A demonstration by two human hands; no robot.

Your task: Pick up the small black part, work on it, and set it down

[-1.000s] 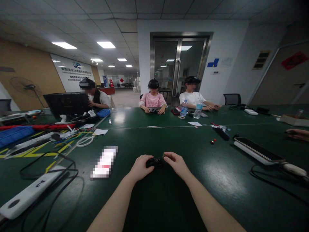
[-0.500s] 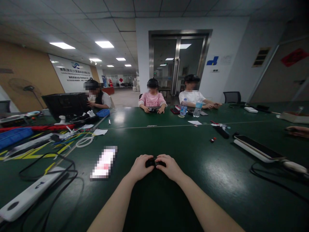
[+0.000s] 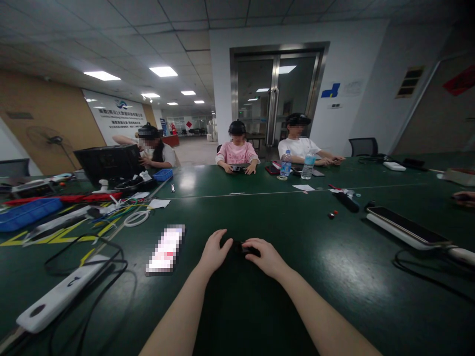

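A small black object (image 3: 238, 246) lies on the dark green table in front of me, its kind too dark to make out. My left hand (image 3: 215, 253) is at its left side, thumb and fingers apart, with nothing between them. The thumb tip comes close to the object's left end. From the right, my right hand (image 3: 267, 257) curls its fingers and thumb around the object's right end. Part of the object is hidden behind those fingers. Left of my hands, a phone (image 3: 166, 250) with a bright screen lies on the table.
A white power strip (image 3: 63, 294) with a looped black cable is at the left. Farther right, a phone (image 3: 408, 226) rests on a white block. Two water bottles (image 3: 308, 165) stand across the table, where three people sit. A blue tray (image 3: 31, 213) lies far left.
My left hand has let go of the black object and spread its fingers. My right hand still holds the right end. The whole view has shifted slightly.
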